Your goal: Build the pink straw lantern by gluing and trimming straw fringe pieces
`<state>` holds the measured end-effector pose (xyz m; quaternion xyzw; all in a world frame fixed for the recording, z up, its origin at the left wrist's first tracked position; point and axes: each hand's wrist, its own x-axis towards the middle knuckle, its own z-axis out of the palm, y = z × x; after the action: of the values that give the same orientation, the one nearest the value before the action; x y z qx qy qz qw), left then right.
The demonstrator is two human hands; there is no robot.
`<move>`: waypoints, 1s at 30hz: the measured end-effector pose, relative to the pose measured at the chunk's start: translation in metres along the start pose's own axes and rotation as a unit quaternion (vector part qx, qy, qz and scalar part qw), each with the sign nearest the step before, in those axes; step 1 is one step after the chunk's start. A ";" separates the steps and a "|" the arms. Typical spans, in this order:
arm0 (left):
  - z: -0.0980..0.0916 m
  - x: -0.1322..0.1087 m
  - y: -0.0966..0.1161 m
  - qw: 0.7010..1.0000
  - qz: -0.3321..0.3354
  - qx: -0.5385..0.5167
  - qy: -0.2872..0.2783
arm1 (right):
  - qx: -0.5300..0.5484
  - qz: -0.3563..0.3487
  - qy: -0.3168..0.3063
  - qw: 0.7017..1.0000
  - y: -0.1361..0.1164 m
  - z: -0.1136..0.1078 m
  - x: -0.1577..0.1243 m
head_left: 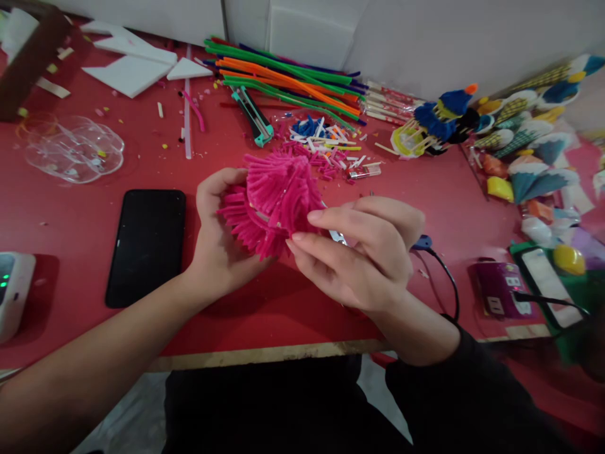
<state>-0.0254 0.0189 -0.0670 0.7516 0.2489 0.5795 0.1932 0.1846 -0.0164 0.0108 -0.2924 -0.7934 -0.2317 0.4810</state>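
Note:
My left hand is wrapped round a bright pink craft piece made of short fuzzy pipe cleaner lengths set in fanned, overlapping layers. It is held up over the red table. Between thumb and fingers, my right hand pinches the right edge of the same piece. Whether a separate bit sits in that pinch, I cannot tell. A shiny metal thing shows partly behind the right fingers; its kind is hidden. Just beyond the craft piece lies a heap of cut pink pipe cleaner bits.
Around the hands lie a black phone, a clear flower-shaped tray, a teal box cutter and a bundle of coloured pipe cleaners. Blue craft figures stand at right, near a purple power socket with cables.

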 end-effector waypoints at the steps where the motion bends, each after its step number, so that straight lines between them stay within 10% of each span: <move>1: 0.000 0.000 0.000 1.000 0.003 0.002 0.005 | 0.004 0.000 0.005 1.000 0.000 0.001 0.000; 30: 0.003 0.001 0.004 0.999 0.002 -0.029 0.028 | 0.019 0.022 0.009 1.000 0.000 0.000 0.001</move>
<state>-0.0219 0.0162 -0.0642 0.7294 0.2357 0.6078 0.2072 0.1844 -0.0159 0.0114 -0.2981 -0.7871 -0.2083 0.4983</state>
